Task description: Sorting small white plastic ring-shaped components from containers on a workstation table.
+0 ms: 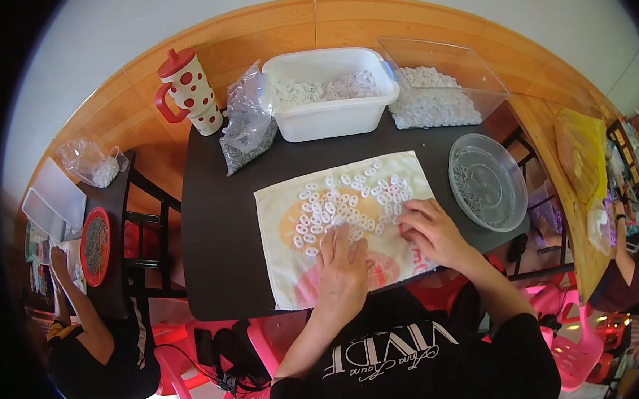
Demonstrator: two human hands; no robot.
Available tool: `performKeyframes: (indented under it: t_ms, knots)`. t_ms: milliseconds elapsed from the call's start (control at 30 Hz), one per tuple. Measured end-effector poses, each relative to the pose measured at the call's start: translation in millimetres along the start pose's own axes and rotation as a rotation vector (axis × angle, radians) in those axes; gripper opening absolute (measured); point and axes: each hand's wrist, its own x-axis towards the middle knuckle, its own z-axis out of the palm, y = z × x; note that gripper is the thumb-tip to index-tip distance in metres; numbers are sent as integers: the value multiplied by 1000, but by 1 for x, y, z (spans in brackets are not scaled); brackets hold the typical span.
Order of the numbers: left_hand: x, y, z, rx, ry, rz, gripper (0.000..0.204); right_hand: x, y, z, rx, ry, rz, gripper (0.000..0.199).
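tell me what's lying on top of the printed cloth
Small white ring-shaped pieces lie scattered across the cloth. The left hand and right hand rest on it too, hiding whatever is beneath them.

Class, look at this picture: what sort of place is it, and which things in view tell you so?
Probably a small hand-assembly or sorting workshop. Many small white parts lie spread on a cloth under the left hand and right hand, a white tub holds more, and another person works at the next table.
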Motion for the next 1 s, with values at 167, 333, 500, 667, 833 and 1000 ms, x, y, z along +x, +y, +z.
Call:
performKeyframes:
  t_ms: [167,333,500,667,833,1000]
  knots:
    - [-7,-3,0,-7,-12,49,39,3,-9,-2,61,1,-46,32]
    - [-6,-6,-1,-13,-17,68,39,27,-29,14,-85,-38,-40,27]
    - [-10,-4,-7,-60,40,40,41,21,-24,23,-85,-67,-56,23]
    - [3,10,-8,-287,160,74,39,13,-36,17,160,89,-95,20]
    - [6,12,1,-408,126,151,39,3,-45,27,719,101,2,13]
    - [7,17,6,-389,138,140,32,-6,-20,-7,318,176,-104,18]
